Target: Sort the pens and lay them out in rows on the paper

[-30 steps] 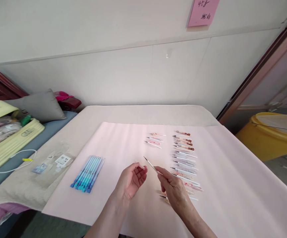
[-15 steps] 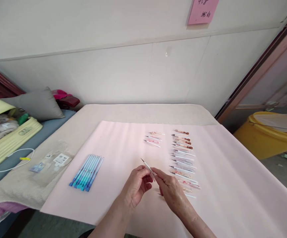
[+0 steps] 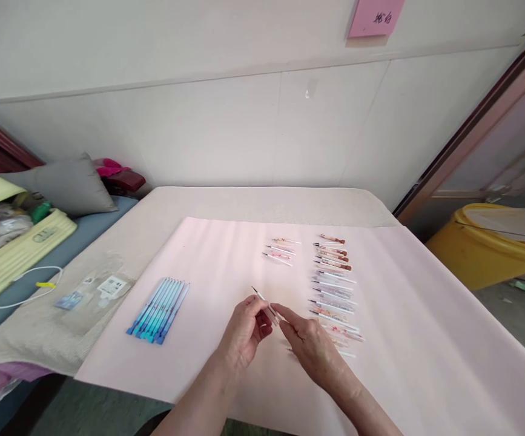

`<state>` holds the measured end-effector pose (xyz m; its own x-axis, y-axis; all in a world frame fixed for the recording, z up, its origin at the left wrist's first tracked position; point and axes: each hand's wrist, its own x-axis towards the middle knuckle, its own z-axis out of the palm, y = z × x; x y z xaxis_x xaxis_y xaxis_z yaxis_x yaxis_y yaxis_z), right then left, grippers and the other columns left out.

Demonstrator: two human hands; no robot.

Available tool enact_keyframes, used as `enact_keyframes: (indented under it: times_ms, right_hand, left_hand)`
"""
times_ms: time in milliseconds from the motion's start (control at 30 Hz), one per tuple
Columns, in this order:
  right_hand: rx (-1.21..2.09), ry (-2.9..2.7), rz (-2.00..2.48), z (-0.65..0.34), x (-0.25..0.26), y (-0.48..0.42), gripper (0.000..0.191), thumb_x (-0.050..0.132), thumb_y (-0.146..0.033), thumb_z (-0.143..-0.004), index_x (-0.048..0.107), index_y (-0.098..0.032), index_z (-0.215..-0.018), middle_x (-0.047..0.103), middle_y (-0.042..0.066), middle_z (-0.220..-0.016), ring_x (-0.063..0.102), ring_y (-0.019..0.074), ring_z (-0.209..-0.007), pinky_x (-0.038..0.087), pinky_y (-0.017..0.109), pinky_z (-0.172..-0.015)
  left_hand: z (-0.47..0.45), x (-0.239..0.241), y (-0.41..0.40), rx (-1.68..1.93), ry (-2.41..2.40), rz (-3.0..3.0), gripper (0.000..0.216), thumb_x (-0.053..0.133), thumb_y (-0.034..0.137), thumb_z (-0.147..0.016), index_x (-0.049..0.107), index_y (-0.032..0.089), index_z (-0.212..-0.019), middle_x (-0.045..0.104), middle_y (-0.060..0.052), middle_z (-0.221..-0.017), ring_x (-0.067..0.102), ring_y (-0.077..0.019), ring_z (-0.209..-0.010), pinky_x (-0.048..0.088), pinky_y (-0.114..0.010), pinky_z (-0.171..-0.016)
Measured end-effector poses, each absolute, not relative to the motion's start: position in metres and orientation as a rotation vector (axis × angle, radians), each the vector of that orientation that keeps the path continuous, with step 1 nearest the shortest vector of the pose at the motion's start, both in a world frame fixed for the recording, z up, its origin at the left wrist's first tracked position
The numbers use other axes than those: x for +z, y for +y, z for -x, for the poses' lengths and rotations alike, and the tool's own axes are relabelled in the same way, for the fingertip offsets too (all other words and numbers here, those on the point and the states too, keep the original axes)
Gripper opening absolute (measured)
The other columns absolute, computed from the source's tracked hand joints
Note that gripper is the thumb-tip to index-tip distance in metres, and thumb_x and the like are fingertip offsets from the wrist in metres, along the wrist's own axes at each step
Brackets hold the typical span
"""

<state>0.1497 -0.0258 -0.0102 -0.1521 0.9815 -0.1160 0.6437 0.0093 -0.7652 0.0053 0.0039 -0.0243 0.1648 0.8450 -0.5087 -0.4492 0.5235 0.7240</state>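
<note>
Over the middle of the pink sheet, my left hand is closed, with thumb and fingers pinching a thin white pen refill, its dark tip pointing up and left. A pale pinkish, see-through piece like a pen barrel lies along it between my hands. My right hand is closed too, its fingertips pinching at the lower end of these pieces; the exact contact is hidden. Right of it runs a column of refills and patterned barrels, partly covered by that hand. A smaller group lies beyond my hands.
Several blue pens lie side by side on the left of the pink sheet. Farther left are a clear plastic bag, a yellow-green box and a grey pillow. A yellow bin stands at the right.
Both hands have shifted slightly up and left with the refill. The pinkish piece between them shows more plainly. The view has tilted down a little.
</note>
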Motion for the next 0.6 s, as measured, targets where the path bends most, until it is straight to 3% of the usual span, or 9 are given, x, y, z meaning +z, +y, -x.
enact_keyframes:
  times_ms: [133,233,467,600]
  right_hand:
    - [1.161,-1.632,1.632,-0.164,-0.011,-0.019,0.026,0.040,-0.034,-0.082,0.061,-0.019,-0.085,0.048,-0.005,-0.049,0.045,0.0122,-0.048,0.033,0.022,-0.049]
    - [1.083,-1.461,1.644,-0.171,-0.019,-0.012,0.022,0.041,-0.031,-0.080,0.058,-0.018,-0.073,0.050,-0.003,-0.053,0.046,0.0122,-0.052,0.034,0.022,-0.051]
    - [0.937,-1.470,1.620,-0.154,-0.040,-0.004,0.025,0.044,-0.026,-0.079,0.065,-0.019,-0.091,0.064,0.004,-0.084,0.056,0.0166,-0.074,0.041,0.026,-0.067]
    - [0.935,-1.654,1.586,-0.146,-0.034,-0.009,0.026,0.039,-0.026,-0.084,0.064,-0.020,-0.088,0.061,0.004,-0.083,0.056,0.0160,-0.076,0.040,0.026,-0.069]
  left_hand:
    - [0.003,-0.021,0.011,1.049,1.065,-0.440,0.010,0.059,0.022,-0.068,0.052,0.015,-0.068,0.054,0.000,-0.066,0.046,-0.0068,-0.055,0.036,-0.017,-0.048]
    - [0.003,-0.020,0.010,0.997,1.074,-0.472,0.011,0.060,0.023,-0.067,0.052,0.016,-0.068,0.053,0.000,-0.064,0.044,-0.0062,-0.053,0.033,-0.016,-0.045]
    - [-0.024,-0.028,-0.006,0.849,1.077,-0.524,0.013,0.064,0.023,-0.065,0.052,0.016,-0.066,0.043,0.004,-0.058,0.038,-0.0046,-0.050,0.028,-0.015,-0.044]
    - [-0.028,-0.031,-0.009,0.880,1.049,-0.465,0.017,0.068,0.024,-0.065,0.054,0.015,-0.067,0.046,0.003,-0.061,0.040,-0.0045,-0.052,0.034,-0.016,-0.050]
